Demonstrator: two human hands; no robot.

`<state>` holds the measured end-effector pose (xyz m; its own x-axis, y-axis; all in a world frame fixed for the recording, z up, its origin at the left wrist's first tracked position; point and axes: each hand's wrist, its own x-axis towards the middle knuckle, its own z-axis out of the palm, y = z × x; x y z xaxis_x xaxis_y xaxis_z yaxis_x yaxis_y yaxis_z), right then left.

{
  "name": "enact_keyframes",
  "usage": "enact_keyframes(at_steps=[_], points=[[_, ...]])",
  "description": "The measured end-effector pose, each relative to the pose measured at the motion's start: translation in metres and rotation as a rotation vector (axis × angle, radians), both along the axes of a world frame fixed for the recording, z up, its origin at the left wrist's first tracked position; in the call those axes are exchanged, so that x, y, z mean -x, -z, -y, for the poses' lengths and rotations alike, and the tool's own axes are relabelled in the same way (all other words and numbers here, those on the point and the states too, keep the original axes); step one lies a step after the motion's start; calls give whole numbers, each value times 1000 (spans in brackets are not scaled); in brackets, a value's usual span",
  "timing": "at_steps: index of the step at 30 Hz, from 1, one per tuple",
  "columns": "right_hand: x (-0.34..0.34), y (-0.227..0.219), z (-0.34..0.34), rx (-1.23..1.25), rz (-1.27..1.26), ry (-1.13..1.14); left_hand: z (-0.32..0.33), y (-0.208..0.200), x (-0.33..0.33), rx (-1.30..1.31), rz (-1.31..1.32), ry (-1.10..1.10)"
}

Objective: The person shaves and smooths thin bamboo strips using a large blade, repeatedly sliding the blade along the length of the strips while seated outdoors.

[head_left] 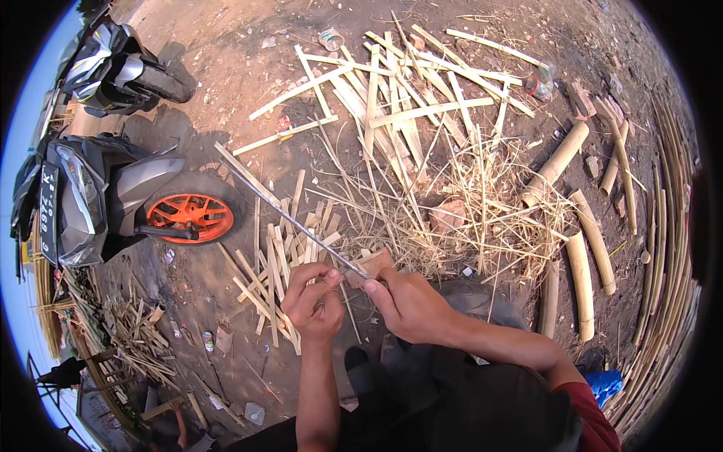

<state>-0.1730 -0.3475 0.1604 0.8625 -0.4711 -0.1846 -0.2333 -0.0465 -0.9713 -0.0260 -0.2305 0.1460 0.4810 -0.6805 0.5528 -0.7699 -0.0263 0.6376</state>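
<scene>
A long, thin grey rod slants up and left from my right hand. Its near end is pinched under my right thumb. Whether it is a metal bar or a blade seen edge-on, I cannot tell. My left hand is just left of that end, its thumb and fingertips pressed together; anything between them is too small to name. Behind my right fingers shows a flat brown piece, perhaps wood or brick. Beyond my left hand lies a pile of short split bamboo strips.
Long bamboo strips and tangled shavings cover the ground ahead. Bamboo tubes lie right, with long poles at the edge. Two motorcycles stand left, one with an orange wheel. Another person's arm shows lower left.
</scene>
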Motion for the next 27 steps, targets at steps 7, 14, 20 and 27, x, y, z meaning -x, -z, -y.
enact_keyframes(at_steps=[7, 14, 20, 27], points=[[8, 9, -2, 91, -15, -1, 8, 0, 5, 23, -22, -36], [8, 16, 0, 122, -51, -8, 7, 0, 8, -8, 24, -35], [15, 17, -5, 70, -94, 4, 8, 0, 17, -25, -17, -15], [10, 19, -5, 255, -155, 12, 16, -2, 22, -17, 6, -34]])
